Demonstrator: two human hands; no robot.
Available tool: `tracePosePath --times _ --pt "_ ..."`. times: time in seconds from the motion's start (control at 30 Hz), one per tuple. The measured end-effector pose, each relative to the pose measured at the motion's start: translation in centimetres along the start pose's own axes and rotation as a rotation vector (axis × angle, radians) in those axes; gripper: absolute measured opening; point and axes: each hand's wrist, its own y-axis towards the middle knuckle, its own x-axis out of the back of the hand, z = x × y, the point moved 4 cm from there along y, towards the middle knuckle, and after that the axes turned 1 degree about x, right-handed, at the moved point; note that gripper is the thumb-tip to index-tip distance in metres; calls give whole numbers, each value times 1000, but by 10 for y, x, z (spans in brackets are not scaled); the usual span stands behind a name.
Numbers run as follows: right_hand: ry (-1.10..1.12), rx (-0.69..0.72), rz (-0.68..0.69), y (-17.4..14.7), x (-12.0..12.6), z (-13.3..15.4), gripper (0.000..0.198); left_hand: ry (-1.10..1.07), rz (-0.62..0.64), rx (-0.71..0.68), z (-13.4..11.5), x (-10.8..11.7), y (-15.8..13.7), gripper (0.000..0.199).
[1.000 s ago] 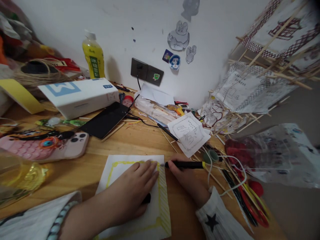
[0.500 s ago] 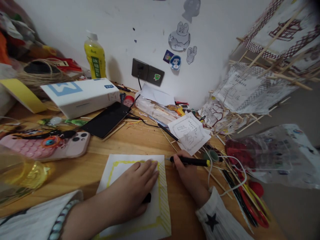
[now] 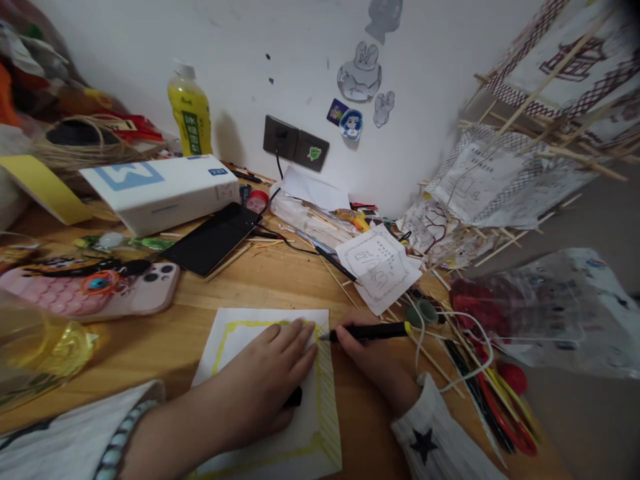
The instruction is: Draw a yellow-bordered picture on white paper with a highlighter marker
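A white sheet of paper point(image 3: 320, 460) with a yellow border and yellow slanted lines down its right side lies on the table. My left hand point(image 3: 273, 363) rests flat on it, fingers stretched out. A small black piece, perhaps a pen cap point(image 3: 294, 398), shows beside its thumb, partly hidden by the hand. In my right hand point(image 3: 367, 357) is a black marker point(image 3: 373, 331) with a yellow end, gripped between the fingers. Its tip points left and meets the right border of the sheet near the upper corner.
Behind the sheet lie a black tablet point(image 3: 215, 239), a drawn-on paper point(image 3: 375, 267) and thin sticks. A phone point(image 3: 155, 287), a white box point(image 3: 170, 197) and a drink bottle point(image 3: 190, 113) are at left. Scissors point(image 3: 507, 413), a white cable point(image 3: 470, 383) and a stick-and-paper frame point(image 3: 480, 173) are at right.
My right hand has moved left and slightly down with the marker, bringing its tip from beside the sheet onto the border. The left hand has stayed in place.
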Motion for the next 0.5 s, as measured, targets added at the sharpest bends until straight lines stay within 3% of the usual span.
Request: tracePosePath --times 0.4,0.5 --pt "-14 -136 -229 -3 4 -17 22 -23 16 4 -1 1 -1 69" --pt "11 -134 -219 -4 6 -15 23 -27 -8 -4 -1 1 -1 68"
